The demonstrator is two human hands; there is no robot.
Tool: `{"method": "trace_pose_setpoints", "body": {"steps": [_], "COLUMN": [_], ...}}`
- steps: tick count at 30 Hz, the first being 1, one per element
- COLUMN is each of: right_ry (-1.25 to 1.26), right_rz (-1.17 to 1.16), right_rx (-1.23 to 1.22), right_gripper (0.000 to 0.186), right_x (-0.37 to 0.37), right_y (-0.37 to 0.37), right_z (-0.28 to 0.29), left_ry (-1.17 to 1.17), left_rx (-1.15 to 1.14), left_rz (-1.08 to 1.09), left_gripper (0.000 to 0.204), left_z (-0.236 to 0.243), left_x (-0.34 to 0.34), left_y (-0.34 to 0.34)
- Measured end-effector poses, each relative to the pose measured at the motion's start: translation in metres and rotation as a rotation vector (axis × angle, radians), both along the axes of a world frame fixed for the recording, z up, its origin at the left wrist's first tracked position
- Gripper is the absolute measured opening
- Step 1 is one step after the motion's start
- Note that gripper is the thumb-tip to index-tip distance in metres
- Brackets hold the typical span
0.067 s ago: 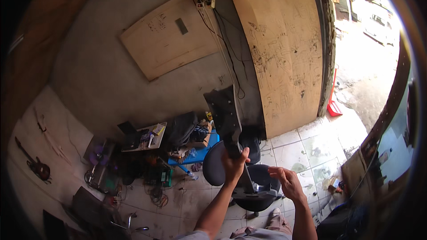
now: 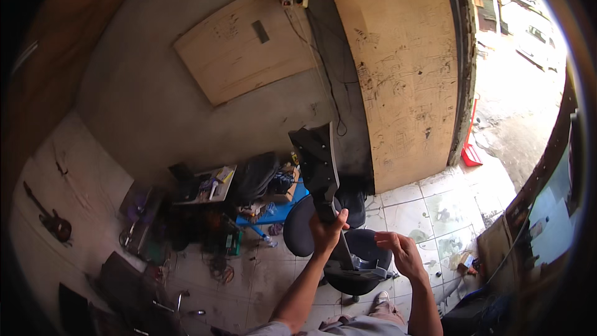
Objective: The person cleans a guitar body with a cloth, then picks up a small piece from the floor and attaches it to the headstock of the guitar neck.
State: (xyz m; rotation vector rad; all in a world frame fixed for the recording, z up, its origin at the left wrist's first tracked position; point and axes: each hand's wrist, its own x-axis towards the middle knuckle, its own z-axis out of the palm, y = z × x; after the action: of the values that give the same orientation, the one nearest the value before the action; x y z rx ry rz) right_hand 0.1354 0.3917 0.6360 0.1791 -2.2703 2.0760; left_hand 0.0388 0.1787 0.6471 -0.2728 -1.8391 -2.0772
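My left hand (image 2: 326, 234) is wrapped round the narrow middle of a long black part (image 2: 316, 160), held up in front of me. Its wide, flat upper end has a pale edge and several small shiny spots; I cannot tell exactly what kind of part it is. Below the hand, a thin shaft runs down to a grey piece (image 2: 367, 272) over a round black seat (image 2: 365, 247). To the right, apart from the part, my right hand (image 2: 404, 255) holds nothing, its fingers stretched out toward the left.
Another dark rounded cushion (image 2: 299, 227) is just left of the seat. A blue table (image 2: 280, 213) loaded with clutter stands against the wall. At right, a red dustpan (image 2: 471, 155) lies by the bright doorway. A dark guitar (image 2: 55, 224) hangs at far left.
The view has shifted slightly, so the wall and doorway sit a little farther right. Both hands keep nearly the same pose, the left still gripping the black part.
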Motion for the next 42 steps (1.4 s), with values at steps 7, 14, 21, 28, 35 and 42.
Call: {"method": "trace_pose_setpoints", "body": {"steps": [7, 14, 21, 28, 35, 42], "right_ry": [0.098, 0.291, 0.648, 0.54, 0.607, 0.426], "right_rz": [0.18, 0.335, 0.473, 0.337, 0.259, 0.223], "right_rx": [0.027, 0.017, -0.015, 0.064, 0.053, -0.257], "right_gripper": [0.067, 0.058, 0.091, 0.095, 0.085, 0.067], "right_x": [-0.043, -0.052, -0.058, -0.036, -0.034, -0.029], "right_y": [0.005, -0.021, -0.053, -0.054, -0.033, -0.022], "right_z": [0.03, 0.091, 0.177, 0.195, 0.185, 0.187], "left_ry": [0.074, 0.036, -0.092, -0.035, -0.065, -0.005], "left_rx": [0.198, 0.249, 0.244, 0.242, -0.091, -0.286], "left_rz": [-0.278, -0.431, -0.294, -0.365, -0.552, -0.264], "left_gripper": [0.031, 0.033, 0.031, 0.021, 0.023, 0.028], "left_z": [-0.017, -0.021, -0.018, -0.013, -0.003, 0.025], "left_x": [0.014, 0.025, 0.055, 0.061, 0.037, 0.046], "left_y": [-0.053, -0.055, -0.041, -0.017, -0.018, 0.017]}}
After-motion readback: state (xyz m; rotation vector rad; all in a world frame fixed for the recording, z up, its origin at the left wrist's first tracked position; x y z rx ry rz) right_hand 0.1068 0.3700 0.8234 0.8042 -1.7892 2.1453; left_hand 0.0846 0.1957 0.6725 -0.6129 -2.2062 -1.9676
